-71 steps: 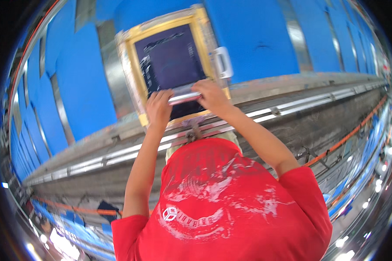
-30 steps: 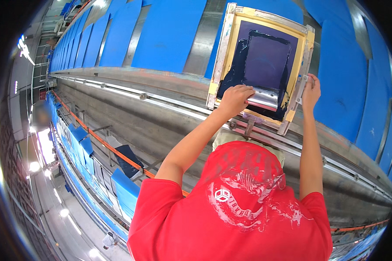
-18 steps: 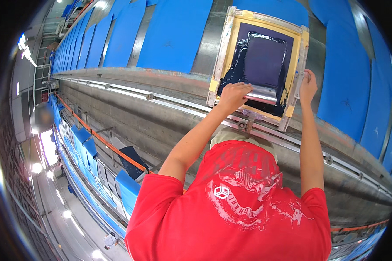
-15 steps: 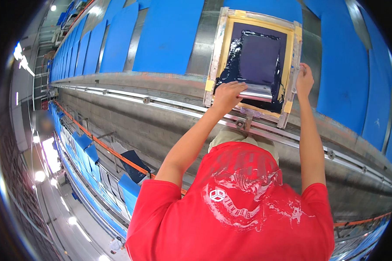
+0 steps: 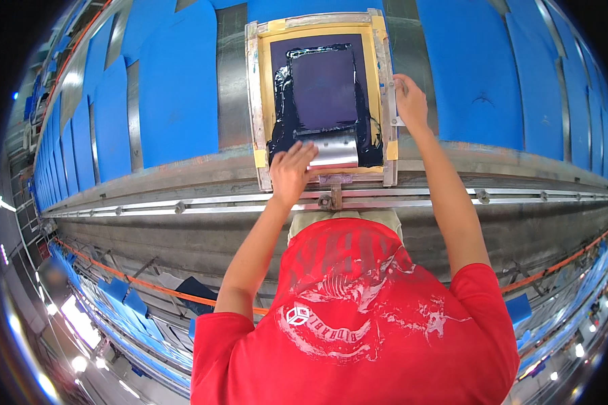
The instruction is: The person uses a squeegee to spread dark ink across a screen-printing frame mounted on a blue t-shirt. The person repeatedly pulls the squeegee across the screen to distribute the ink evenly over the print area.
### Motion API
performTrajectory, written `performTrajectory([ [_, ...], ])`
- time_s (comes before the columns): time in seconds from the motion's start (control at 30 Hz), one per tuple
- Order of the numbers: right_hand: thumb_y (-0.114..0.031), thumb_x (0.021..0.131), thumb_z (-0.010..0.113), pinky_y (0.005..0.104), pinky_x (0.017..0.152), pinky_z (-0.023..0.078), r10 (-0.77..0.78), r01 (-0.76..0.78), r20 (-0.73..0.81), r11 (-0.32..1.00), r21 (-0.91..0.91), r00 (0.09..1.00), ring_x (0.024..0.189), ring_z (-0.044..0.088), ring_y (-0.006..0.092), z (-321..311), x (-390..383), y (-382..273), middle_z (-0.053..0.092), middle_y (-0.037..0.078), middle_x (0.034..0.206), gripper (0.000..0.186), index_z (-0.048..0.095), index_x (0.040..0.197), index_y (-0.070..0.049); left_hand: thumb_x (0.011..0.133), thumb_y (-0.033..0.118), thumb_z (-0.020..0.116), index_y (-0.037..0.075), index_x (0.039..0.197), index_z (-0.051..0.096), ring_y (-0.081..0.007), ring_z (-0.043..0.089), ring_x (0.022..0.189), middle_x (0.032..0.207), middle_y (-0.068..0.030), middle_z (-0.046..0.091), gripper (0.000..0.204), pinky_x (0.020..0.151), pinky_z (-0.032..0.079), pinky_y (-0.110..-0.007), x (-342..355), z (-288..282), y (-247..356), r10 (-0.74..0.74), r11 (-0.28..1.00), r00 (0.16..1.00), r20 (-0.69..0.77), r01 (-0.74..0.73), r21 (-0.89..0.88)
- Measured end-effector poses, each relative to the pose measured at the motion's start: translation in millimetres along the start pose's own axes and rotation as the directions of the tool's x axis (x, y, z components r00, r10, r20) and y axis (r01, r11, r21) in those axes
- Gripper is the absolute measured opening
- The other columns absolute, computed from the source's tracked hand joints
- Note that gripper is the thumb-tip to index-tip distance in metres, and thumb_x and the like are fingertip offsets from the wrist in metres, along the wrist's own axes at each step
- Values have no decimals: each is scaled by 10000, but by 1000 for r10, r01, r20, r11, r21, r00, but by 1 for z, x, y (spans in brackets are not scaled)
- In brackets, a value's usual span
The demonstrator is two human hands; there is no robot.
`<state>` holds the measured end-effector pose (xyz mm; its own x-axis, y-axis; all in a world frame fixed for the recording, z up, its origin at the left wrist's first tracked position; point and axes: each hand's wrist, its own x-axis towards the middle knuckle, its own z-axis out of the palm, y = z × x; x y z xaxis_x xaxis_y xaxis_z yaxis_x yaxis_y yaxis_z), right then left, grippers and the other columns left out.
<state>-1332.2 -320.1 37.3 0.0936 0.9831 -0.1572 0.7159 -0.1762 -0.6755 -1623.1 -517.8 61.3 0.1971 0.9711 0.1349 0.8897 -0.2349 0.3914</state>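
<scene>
A screen-printing frame [image 5: 254, 101] with yellow-taped inner edges lies before me, its purple mesh [image 5: 324, 88] bordered by glossy dark ink [image 5: 284, 115]. At its near end a wide metal squeegee [image 5: 336, 150] leans back, its broad shiny face showing. My left hand [image 5: 290, 172] is at the squeegee's left end, fingers stretched and apart; whether the fingertips still touch it is hard to tell. On the right side, my right hand [image 5: 412, 101] has its fingers curled round the frame's edge, beside a small metal bracket [image 5: 394, 104].
Blue sheets [image 5: 175, 88] lie in rows along the long metal table on both sides of the frame. A metal rail [image 5: 243, 204] with bolted stops runs along the near edge. Behind me are an orange rail [image 5: 162, 287] and another row of blue sheets.
The squeegee has tipped back toward the frame's near end, showing more of its face. My left hand's fingers have loosened from it. My right hand stays on the frame while the view has turned.
</scene>
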Motion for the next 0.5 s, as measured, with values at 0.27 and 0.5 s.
performTrajectory([
  [0.27, -393, 934, 693, 419, 960, 489, -472, 471, 135, 728, -498, 871, 1176, 582, 296, -35, 13, -29, 628, 92, 1289, 434, 689, 1290, -146, 754, 96, 771, 205, 1145, 761, -263, 727, 826, 1005, -48, 761, 406, 722, 566, -397, 156, -9, -66, -79, 987, 997, -11, 76, -141],
  [0.5, -293, 874, 756, 445, 1014, 483, -409, 547, 430, 791, -272, 805, 1164, 612, 332, 11, 72, -120, 679, 117, 1232, 441, 680, 1253, -81, 751, 198, 782, 253, 1122, 785, -274, 706, 791, 867, -84, 730, 374, 699, 554, -390, 236, -25, -96, -160, 979, 978, 136, 175, -102],
])
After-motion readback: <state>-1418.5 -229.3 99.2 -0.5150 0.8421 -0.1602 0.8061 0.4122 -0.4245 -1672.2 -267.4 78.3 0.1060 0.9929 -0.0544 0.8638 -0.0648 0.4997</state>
